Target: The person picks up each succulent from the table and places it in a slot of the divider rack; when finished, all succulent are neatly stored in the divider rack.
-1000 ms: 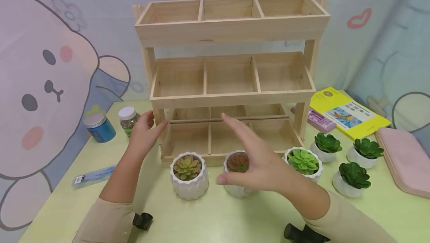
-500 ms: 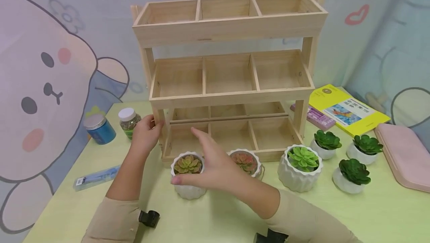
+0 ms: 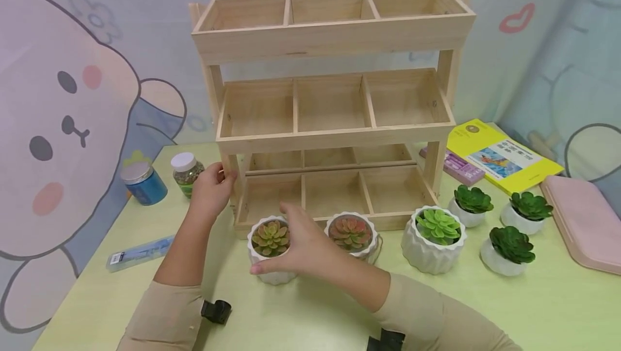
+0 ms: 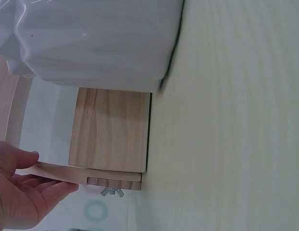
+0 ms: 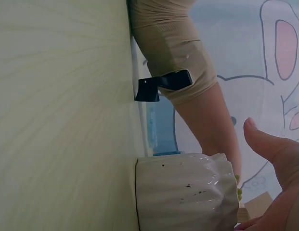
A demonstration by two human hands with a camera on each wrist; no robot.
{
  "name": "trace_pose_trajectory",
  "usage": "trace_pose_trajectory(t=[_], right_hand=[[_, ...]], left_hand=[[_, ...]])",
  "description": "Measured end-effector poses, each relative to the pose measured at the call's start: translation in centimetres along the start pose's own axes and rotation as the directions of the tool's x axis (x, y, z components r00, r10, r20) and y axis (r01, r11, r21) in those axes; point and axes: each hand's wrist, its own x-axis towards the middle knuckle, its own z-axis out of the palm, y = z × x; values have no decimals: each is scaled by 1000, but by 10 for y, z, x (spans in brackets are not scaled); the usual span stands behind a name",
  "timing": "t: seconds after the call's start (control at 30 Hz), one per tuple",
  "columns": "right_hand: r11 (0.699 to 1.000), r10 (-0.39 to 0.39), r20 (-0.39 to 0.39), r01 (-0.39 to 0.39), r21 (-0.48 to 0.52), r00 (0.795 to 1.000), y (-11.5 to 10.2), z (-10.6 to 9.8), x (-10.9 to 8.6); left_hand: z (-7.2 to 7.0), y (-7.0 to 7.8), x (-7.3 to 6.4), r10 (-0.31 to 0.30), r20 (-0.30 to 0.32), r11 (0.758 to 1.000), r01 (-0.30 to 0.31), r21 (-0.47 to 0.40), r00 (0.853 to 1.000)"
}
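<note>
My left hand grips the left leg of a three-tier wooden shelf; in the left wrist view its thumb and fingers lie on either side of the wood. At the leftmost white fluted pot, which holds a reddish-green succulent, my right hand is spread, thumb in front and fingers behind. The right wrist view shows the thumb apart from that pot; finger contact is unclear. A red succulent pot and a bright green succulent pot stand to the right.
Several small dark green succulents stand at the right, near a pink case, a yellow book and a purple box. A blue jar, a clear white-lidded jar and a flat packet are left.
My right hand has moved left from the red succulent pot to the leftmost pot and lowered beside it. My left hand has closed round the shelf's left leg.
</note>
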Motion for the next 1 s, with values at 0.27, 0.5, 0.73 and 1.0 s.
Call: trace_pose_trajectory(t=[0.27, 0.5, 0.73, 1.0], right_hand=[[998, -31, 2, 31, 55, 1000, 10, 11, 0], [999, -23, -37, 24, 48, 999, 12, 16, 1], [997, -29, -72, 34, 70, 997, 16, 20, 2], [984, 24, -109, -5, 179, 994, 26, 28, 2]], left_hand=[[1, -2, 0, 6, 1, 1000, -6, 12, 1000], [0, -1, 0, 13, -5, 1000, -13, 5, 1000], [-1, -1, 0, 17, -10, 1000, -17, 6, 1000], [0, 0, -1, 28, -13, 1000, -28, -8, 1000]])
